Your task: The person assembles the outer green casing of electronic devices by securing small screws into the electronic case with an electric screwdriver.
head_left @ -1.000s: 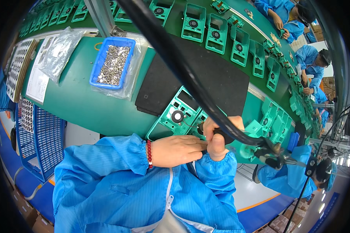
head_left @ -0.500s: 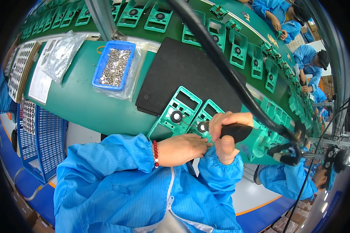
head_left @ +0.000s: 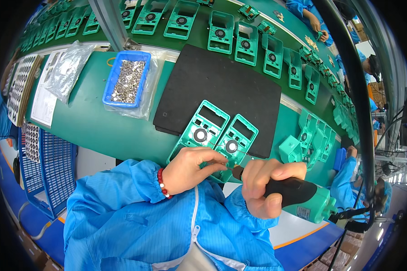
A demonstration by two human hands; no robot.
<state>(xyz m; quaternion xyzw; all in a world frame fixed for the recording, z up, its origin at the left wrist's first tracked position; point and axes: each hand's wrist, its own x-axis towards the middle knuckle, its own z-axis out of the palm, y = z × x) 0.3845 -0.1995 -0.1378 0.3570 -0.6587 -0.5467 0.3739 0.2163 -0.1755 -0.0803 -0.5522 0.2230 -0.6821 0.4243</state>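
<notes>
Two green plastic housings stand side by side, the left housing (head_left: 203, 122) with a round black speaker (head_left: 200, 135) and the right housing (head_left: 236, 135) with another speaker (head_left: 231, 146). My right hand (head_left: 260, 183) is wrapped round a green and black electric screwdriver (head_left: 298, 194). Its front end points left, close to the near end of the right housing. My left hand (head_left: 187, 169) has thumb and forefinger closed together just beside that front end. Whatever is between those fingertips is too small to make out.
A blue tray (head_left: 105, 97) of small metal screws sits on the left of the bench. Under the housings' far ends lies a black mat (head_left: 176, 86). Rows of green housings (head_left: 246, 44) line the far side. A thick black hose (head_left: 359, 86) hangs at right; co-workers sit beyond.
The screwdriver has come back from the right housing's speaker area toward me and to the right. My left hand has lifted off the near edge and its fingertips are now together.
</notes>
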